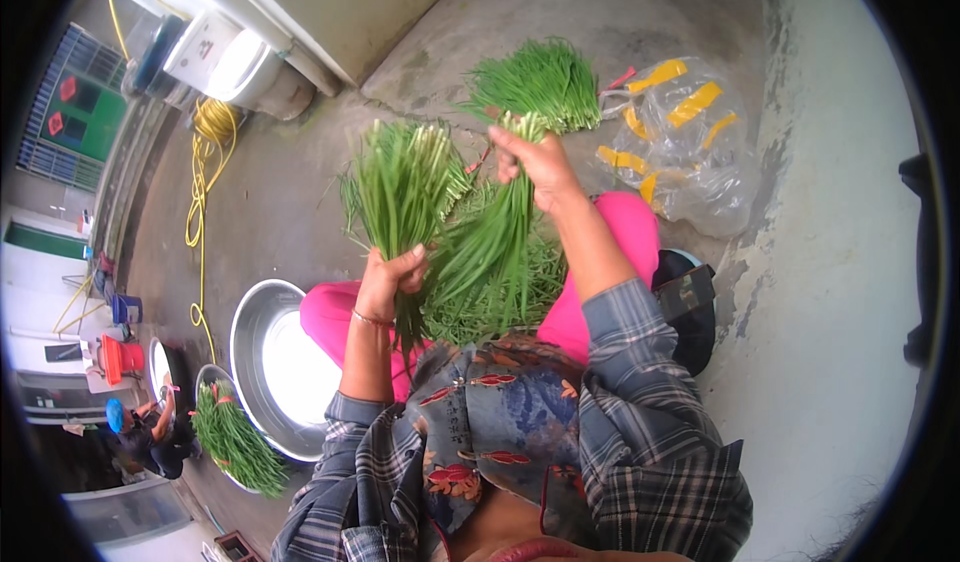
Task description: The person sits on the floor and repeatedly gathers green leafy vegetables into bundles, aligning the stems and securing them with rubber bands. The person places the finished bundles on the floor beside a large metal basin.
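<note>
My left hand (pixel 391 283) grips a thick bunch of garlic chives (pixel 397 194) by the leaves, the pale stem ends pointing up and away from me. My right hand (pixel 538 168) is closed around a thinner bunch of chives (pixel 502 235) near its white stem ends, and the leaves hang down towards my lap. On the concrete floor between my knees lies a heap of loose green trimmings (pixel 536 280). Just beyond my right hand rests a neat pile of chives (pixel 536 78). More chives (pixel 457 179) lie partly hidden behind the left bunch.
A clear plastic bag (pixel 690 157) with yellow strips lies near the right wall (pixel 832 209). To my left stand a metal basin (pixel 251 352) and a container heaped with tied chives (pixel 236 438). Beyond are a yellow hose (pixel 199 224) and a crouching person (pixel 154 434).
</note>
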### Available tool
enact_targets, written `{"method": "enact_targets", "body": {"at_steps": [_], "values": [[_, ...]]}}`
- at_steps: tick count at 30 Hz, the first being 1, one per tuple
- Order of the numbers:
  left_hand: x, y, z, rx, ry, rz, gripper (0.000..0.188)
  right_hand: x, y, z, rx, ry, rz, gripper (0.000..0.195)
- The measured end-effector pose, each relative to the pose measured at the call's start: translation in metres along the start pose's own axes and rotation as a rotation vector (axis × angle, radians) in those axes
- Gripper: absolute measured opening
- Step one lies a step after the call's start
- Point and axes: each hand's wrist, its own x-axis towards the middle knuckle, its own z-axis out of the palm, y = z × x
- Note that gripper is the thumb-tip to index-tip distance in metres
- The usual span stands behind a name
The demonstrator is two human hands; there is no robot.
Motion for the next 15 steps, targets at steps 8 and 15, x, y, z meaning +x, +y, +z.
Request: {"method": "enact_targets", "body": {"at_steps": [8,15], "values": [[0.004,-0.007,0.001,-0.149,-0.023,-0.039,0.025,-0.005,0.015,0.018,-0.276,-0.031,-0.095,0.017],[0.002,-0.005,0.007,-0.121,-0.086,-0.129,0.026,0.011,0.03,0.003,-0.3,0.179,-0.286,0.016]]}}
